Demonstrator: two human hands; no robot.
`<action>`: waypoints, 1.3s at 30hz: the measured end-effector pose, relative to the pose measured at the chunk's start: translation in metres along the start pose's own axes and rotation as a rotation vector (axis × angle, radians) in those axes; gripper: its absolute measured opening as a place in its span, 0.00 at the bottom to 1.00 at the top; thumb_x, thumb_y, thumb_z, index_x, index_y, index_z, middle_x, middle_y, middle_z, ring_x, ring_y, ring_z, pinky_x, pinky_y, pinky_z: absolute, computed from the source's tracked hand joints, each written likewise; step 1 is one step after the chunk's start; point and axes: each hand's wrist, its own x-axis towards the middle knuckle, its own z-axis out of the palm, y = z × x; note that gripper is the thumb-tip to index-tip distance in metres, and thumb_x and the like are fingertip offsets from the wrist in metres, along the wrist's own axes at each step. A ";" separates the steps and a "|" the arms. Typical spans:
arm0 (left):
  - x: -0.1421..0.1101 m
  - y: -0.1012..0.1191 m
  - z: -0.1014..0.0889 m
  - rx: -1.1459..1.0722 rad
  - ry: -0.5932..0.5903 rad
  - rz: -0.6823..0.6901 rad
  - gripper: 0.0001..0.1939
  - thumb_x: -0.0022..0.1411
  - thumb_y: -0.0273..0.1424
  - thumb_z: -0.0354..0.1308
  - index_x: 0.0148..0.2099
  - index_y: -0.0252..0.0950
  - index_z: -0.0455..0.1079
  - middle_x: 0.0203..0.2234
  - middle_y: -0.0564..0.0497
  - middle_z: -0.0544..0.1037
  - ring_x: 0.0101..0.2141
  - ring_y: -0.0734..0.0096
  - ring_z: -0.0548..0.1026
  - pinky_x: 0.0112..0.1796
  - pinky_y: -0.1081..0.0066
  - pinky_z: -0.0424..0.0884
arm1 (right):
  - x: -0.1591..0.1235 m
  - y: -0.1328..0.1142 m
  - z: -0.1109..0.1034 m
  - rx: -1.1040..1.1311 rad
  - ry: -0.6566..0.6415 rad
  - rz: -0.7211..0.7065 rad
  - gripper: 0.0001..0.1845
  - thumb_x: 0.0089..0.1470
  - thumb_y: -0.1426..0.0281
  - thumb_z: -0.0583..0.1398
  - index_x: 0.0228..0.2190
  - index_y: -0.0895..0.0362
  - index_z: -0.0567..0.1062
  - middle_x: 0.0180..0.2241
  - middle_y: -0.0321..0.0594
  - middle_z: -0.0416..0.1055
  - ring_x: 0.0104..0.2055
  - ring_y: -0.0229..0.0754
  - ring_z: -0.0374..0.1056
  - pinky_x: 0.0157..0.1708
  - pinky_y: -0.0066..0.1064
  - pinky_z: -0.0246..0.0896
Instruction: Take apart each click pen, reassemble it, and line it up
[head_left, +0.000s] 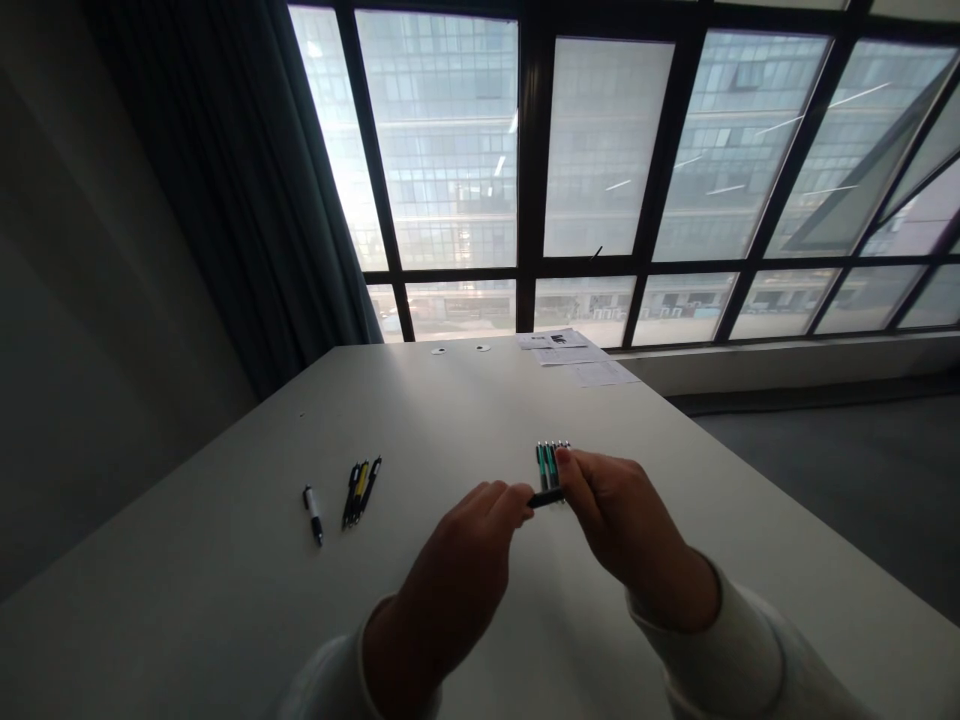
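Grip: R hand (630,530) pinched on a dark pen (546,498) lying crosswise, fingertip pressed down at the top of a tight bunch of teal-and-black pens (551,465). L hand (450,570) is curled, its fingertips (514,503) touching the dark pen's other end; exact contact is partly hidden. Can't tell if the bunch is lifted or resting on the white bench (187,560). Nearby on the L side: a black-and-white pen (313,515) and a black-and-yellow pen group (361,490), with papers (566,350) at the far end. Main risk: light fingertip contact or uneven pressure could let the dark pen slip or twist. Round barrels could fan out, roll on the smooth top, and drop off the edge.
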 end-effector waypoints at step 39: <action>0.000 0.010 -0.014 -0.422 -0.060 -0.269 0.14 0.70 0.38 0.43 0.38 0.38 0.66 0.23 0.57 0.69 0.24 0.75 0.64 0.29 0.73 0.59 | 0.002 -0.002 -0.030 0.591 -0.260 0.002 0.05 0.56 0.70 0.63 0.35 0.58 0.77 0.33 0.40 0.75 0.34 0.40 0.70 0.34 0.33 0.66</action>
